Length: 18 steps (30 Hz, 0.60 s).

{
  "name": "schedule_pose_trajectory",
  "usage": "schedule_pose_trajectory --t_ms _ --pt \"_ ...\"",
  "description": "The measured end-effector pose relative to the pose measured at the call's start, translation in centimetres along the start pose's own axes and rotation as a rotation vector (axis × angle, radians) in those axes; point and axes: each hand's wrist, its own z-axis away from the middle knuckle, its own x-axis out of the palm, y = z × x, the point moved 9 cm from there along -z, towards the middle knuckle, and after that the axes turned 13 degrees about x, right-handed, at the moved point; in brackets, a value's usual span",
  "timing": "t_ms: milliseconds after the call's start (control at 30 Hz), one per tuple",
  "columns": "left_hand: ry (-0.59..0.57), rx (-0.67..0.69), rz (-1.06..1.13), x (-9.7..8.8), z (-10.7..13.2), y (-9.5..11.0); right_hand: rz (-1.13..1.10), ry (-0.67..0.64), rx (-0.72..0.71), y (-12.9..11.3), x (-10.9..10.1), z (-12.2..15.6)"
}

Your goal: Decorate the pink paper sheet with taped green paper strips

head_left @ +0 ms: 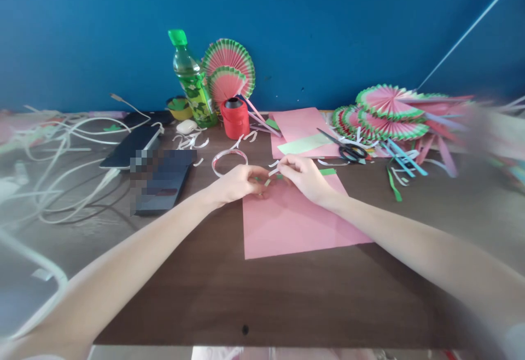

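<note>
A pink paper sheet (293, 223) lies on the dark table, with a green paper strip (327, 172) along its far edge. Over the left part of that edge, my left hand (241, 184) curls its fingers and thumb together; a small pale sliver shows at the fingertips, too small to name. My right hand (302, 176) pinches a narrow white strip (273, 172) between thumb and fingers, close to the left fingertips. Part of the sheet's far edge is hidden under both hands. A roll of tape (229, 153) rests flat just beyond my left hand.
Black scissors (351, 152) lie past my right hand, beside another pink sheet (299, 122) and a pale green strip (305, 144). Folded paper fans (389, 108) are piled at right. A green-capped bottle (192, 83), red container (235, 119), phone (133, 146) and white cables (61, 152) stand or lie leftward.
</note>
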Motion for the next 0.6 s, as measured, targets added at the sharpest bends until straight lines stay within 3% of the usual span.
schedule_pose_trajectory --t_ms 600 --pt "-0.015 0.013 -0.035 -0.05 0.06 -0.03 0.144 -0.007 -0.061 -0.21 0.03 -0.43"
